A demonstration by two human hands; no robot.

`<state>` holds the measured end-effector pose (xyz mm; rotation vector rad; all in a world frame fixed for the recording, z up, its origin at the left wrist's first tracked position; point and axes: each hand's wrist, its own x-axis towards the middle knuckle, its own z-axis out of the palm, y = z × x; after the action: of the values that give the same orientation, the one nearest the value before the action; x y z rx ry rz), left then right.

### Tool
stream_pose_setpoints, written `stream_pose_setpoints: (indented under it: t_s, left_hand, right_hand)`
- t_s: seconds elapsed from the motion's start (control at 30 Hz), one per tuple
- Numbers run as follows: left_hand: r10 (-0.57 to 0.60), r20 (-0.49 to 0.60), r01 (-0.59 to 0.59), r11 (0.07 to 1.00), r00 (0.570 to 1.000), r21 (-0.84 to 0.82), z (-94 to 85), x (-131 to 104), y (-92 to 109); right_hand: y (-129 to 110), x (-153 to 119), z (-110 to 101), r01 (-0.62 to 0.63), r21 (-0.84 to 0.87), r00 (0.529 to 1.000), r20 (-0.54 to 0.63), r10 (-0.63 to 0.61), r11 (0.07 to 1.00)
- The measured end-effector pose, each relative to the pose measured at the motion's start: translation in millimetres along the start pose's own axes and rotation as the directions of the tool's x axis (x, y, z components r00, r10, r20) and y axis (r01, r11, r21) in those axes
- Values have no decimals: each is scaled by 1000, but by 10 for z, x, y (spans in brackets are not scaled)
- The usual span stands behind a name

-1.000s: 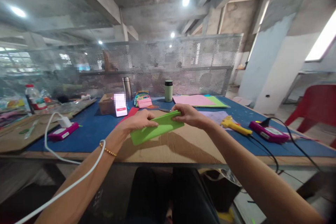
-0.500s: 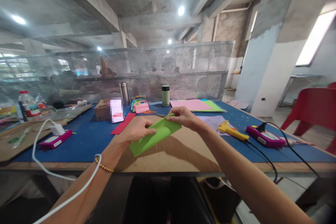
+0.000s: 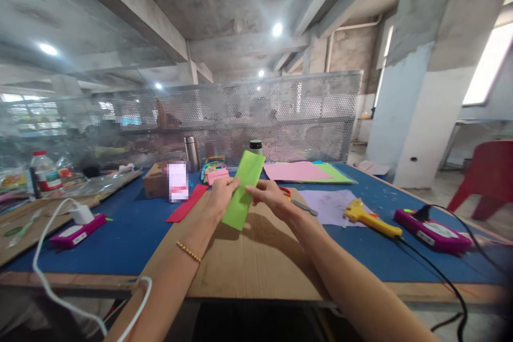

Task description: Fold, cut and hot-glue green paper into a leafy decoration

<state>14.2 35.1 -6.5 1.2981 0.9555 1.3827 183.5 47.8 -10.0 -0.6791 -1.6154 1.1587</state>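
Observation:
A bright green strip of folded paper [image 3: 243,192] is held upright and slightly tilted above a brown cardboard sheet [image 3: 240,267]. My left hand [image 3: 221,196] pinches its left edge, thumb on the front face. On the opposite edge, my right hand [image 3: 269,195] grips it near the middle, with some fingers hidden behind. Scissors [image 3: 302,206] with red handles lie just beyond my right wrist, partly covered by it. Left of the cardboard rests a red paper strip [image 3: 186,204].
A yellow glue gun [image 3: 372,219] lies on purple paper [image 3: 320,206] at right, its black cord running to a purple power strip [image 3: 433,230]. Pink paper [image 3: 296,171], a green bottle [image 3: 255,145] and a steel flask [image 3: 191,154] stand or lie behind. A white cable [image 3: 42,278] hangs left.
The green paper has turned from a low slant to nearly upright. My right hand has come down and shifted its hold to the right edge. The scissors now show more.

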Motion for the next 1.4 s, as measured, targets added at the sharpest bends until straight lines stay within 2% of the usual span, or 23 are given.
stream_pose_setpoints:
  t_s: [0.17, 0.43, 0.67, 0.9, 1.03, 1.13, 1.27, 1.4]
  left_hand:
    - [-99, 66, 106, 988, 993, -114, 83, 59, -145]
    - [-144, 117, 167, 961, 983, -222, -24, 6, -115]
    - [-80, 164, 91, 994, 983, -64, -104, 33, -93]
    - [-81, 99, 71, 993, 992, 99, -95, -66, -60]
    - [-111, 165, 106, 993, 980, 43, -21, -148, -5]
    - [-137, 171, 136, 991, 976, 19, 10, -158, 5]
    - [-157, 167, 155, 988, 973, 26, -12, -148, -11]
    - [-186, 181, 175, 982, 966, 77, -37, -193, 10]
  right_hand:
    - [65, -107, -78, -57, -14, 998, -37, 57, 998]
    - [51, -88, -118, -80, -42, 997, -18, 79, 996]
    - [108, -66, -104, -91, -32, 996, -26, 91, 995]
    - [83, -75, -88, -100, -23, 994, -44, 99, 995]
    - [69, -77, -122, -89, -15, 988, -129, 86, 996]
    - [81, -78, -113, -83, -4, 983, -164, 81, 997]
    - [76, -71, -117, -84, 12, 978, -191, 85, 996]
    - [15, -59, -235, -63, 40, 967, -244, 71, 997]
